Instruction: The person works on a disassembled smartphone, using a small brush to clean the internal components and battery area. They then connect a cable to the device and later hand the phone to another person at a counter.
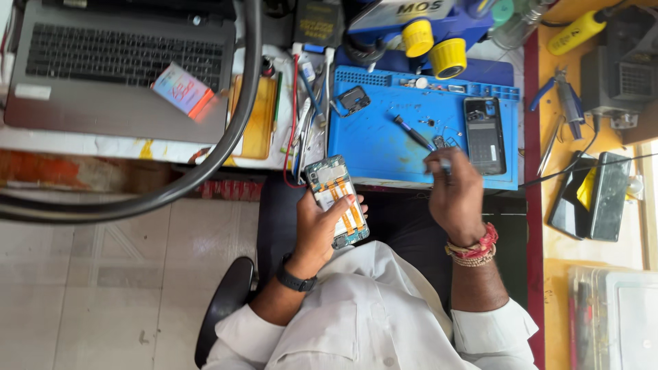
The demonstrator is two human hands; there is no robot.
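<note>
Here, left hand (317, 229) wrapped around an opened smartphone with its back cover off (336, 200), fingers curled over the right edge, thumb along the left side, orange flex ribbons and circuit board facing up; phone held tilted above the lap, just short of the near edge of the surface. A black wristwatch (296, 280) on that wrist. Right hand (454, 195) closed, fingertips pinched on a small dark-tipped tool or part (444, 164), too small to tell which, poised at the near edge of the blue rubber repair mat (384, 147). Red and beaded thread bracelets (473, 250) on the right wrist. Just beyond the right hand's fingertips, a dark-handled precision screwdriver (412, 133) lying slantwise on the mat; to the right of the fingertips, a second dark smartphone lying flat (484, 135) on the mat. Farther ahead of the left hand, a small black phone part (354, 99) on the mat's far left corner, and beyond the mat yellow round knobs of a blue bench device (434, 46). Well off to the left of the left hand, a grey laptop (110, 68) with a small pink and white box (181, 89) resting on it. To the right of the right hand, blue-handled pliers (558, 92) on the orange surface (558, 257).
</note>
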